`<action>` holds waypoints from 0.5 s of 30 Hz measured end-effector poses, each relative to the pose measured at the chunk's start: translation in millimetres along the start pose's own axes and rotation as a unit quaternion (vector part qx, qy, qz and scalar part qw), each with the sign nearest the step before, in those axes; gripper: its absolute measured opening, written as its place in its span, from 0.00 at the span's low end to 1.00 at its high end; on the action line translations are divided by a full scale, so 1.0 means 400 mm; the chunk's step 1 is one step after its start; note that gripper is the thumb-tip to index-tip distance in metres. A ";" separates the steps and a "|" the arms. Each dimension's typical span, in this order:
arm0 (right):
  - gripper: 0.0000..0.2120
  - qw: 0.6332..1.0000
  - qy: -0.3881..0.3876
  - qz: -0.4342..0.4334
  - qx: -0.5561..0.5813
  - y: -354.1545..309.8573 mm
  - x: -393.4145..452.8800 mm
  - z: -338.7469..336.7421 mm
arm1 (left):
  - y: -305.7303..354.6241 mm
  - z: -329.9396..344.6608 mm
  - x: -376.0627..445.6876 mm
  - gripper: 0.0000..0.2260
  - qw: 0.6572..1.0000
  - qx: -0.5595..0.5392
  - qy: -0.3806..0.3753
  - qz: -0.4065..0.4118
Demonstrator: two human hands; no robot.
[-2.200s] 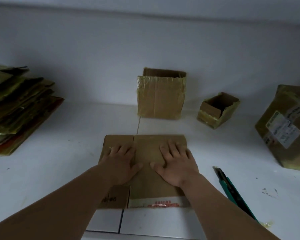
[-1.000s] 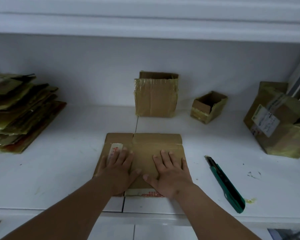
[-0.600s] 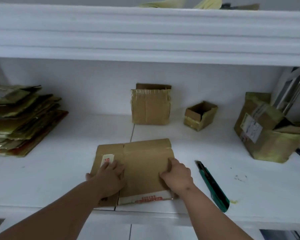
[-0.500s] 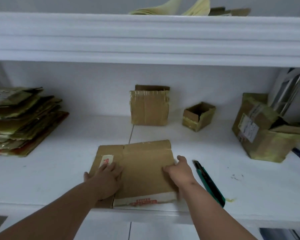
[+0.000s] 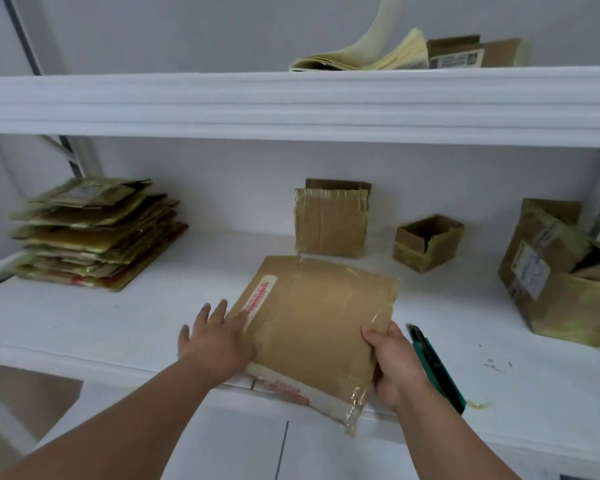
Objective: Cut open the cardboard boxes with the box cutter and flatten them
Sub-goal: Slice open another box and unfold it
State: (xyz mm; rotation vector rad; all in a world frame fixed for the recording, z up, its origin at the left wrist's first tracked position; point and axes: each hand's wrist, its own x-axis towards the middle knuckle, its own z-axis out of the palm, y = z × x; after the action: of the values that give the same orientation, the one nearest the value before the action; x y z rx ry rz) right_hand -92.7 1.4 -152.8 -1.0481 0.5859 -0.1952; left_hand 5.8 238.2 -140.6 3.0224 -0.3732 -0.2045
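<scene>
Two hands on one flattened box (image 5: 312, 327), and it's coming up off the shelf (image 5: 84, 327)!

Right hand (image 5: 397, 367) pinches the sheet's right edge, thumb on top, fingers curled beneath; left hand (image 5: 215, 337) lies with fingers straight along the left edge, near the red-printed tape. Flattened box sits at the shelf's front edge, its near corner overhanging. Just beside the right hand lies the box cutter (image 5: 437, 368), idle on the shelf. Further out, the stack of flattened boxes (image 5: 94, 233) waits at the left end, while an upright box (image 5: 329, 220), a small open box (image 5: 426, 242) and a big labelled box (image 5: 561, 282) stand along the back and right. Best play, I'd say: get the left fingers under too, keep the sheet level, and carry it to the stack without nudging that cutter.
</scene>
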 end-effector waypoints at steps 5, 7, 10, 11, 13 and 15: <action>0.09 0.994 -0.010 -0.049 0.096 0.007 -0.049 0.065 | -0.027 -0.055 -0.040 0.39 0.970 -0.213 0.100 -0.061; 0.09 0.991 -0.020 -0.054 0.124 0.020 -0.070 0.109 | -0.052 -0.079 -0.056 0.44 0.915 -0.373 0.128 -0.088; 0.10 0.985 -0.044 -0.049 0.159 0.053 -0.105 0.210 | -0.115 -0.115 -0.080 0.44 0.788 -0.603 0.042 -0.117; 0.10 0.984 -0.052 -0.042 0.165 0.068 -0.118 0.248 | -0.140 -0.126 -0.092 0.39 0.745 -0.658 -0.006 -0.113; 0.11 0.982 -0.073 -0.029 0.171 0.101 -0.145 0.326 | -0.197 -0.143 -0.111 0.26 0.695 -0.712 -0.044 -0.091; 0.11 0.980 -0.103 -0.015 0.171 0.137 -0.165 0.394 | -0.271 -0.162 -0.123 0.23 0.691 -0.719 -0.011 -0.075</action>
State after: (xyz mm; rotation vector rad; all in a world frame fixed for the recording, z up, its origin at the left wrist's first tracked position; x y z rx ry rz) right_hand -68.8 175.8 -118.5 -0.7315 0.3327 -0.2035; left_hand -6.5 359.6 -82.1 1.4486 0.0822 -0.3259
